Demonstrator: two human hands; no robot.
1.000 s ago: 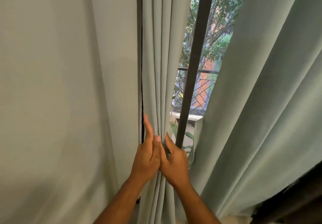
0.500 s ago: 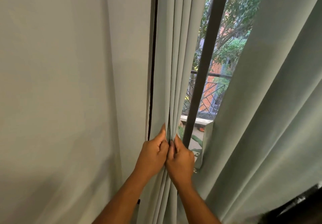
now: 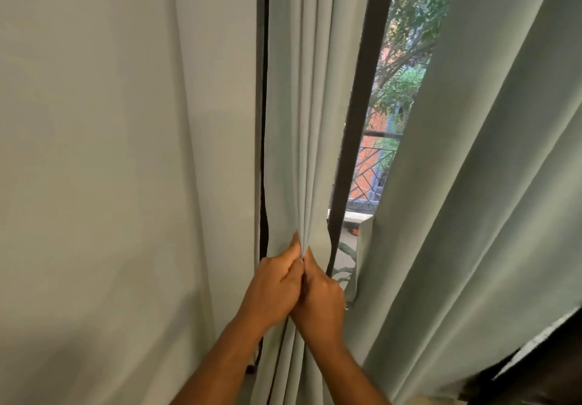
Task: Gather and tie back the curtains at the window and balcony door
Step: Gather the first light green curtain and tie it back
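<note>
No writing or labels showing anywhere, and no containers either, just both hands working at about 6 o'clock: the left hand and right hand are pressing knuckle to knuckle, each one clenching around the bunched folds of the pale green curtain hanging up the middle. A second curtain is draping across 3 o'clock, covering most of the window, so only a sliver of the dark frame, the balcony railing and trees is peeking through, and the dark shape at 5 o'clock is getting cut off by the edge.

Two bare forearms, no sleeves, left hand, right hand, no rings visible
</note>
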